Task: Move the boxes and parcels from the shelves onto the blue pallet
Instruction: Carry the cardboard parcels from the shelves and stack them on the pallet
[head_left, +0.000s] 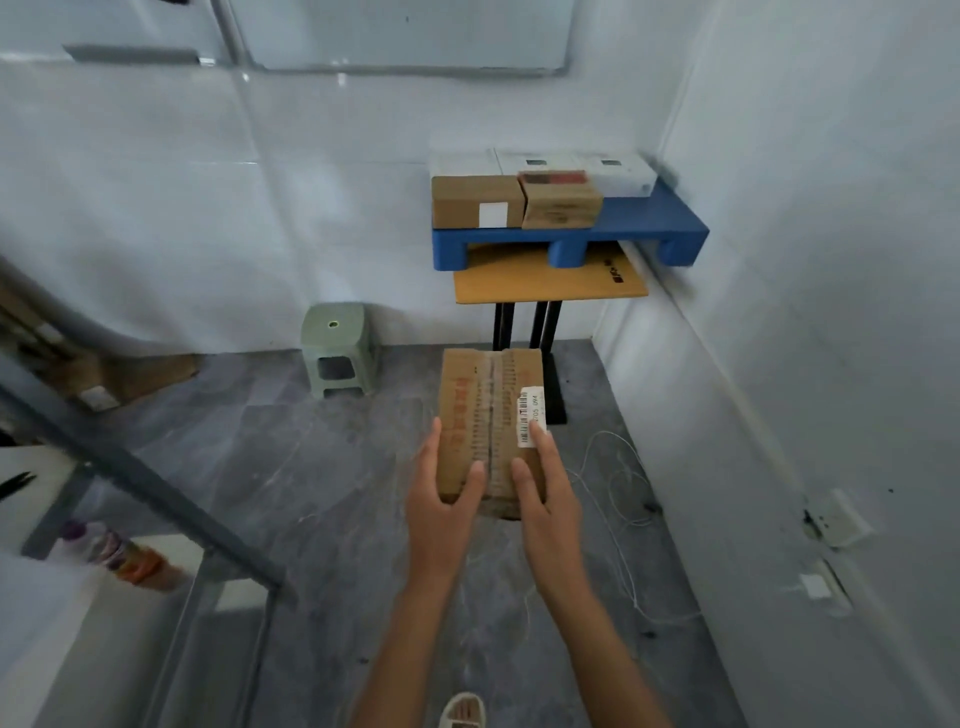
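Note:
A worn brown cardboard box (485, 410) with a taped seam and a white barcode label is held out in front of me above the floor. My left hand (441, 493) grips its near left corner and my right hand (545, 488) grips its near right side, thumbs on top. Ahead, the blue pallet (654, 221) sits on a small yellow-topped table (550, 283) in the corner. On the pallet stand two brown boxes (475, 205) (561, 202) in front and white boxes (618, 174) behind.
A green plastic stool (337, 345) stands left of the table. A grey metal shelf frame (156, 493) runs along my left, with bottles (119, 553) on it. White cord (623, 519) lies on the floor at right. White walls close the corner.

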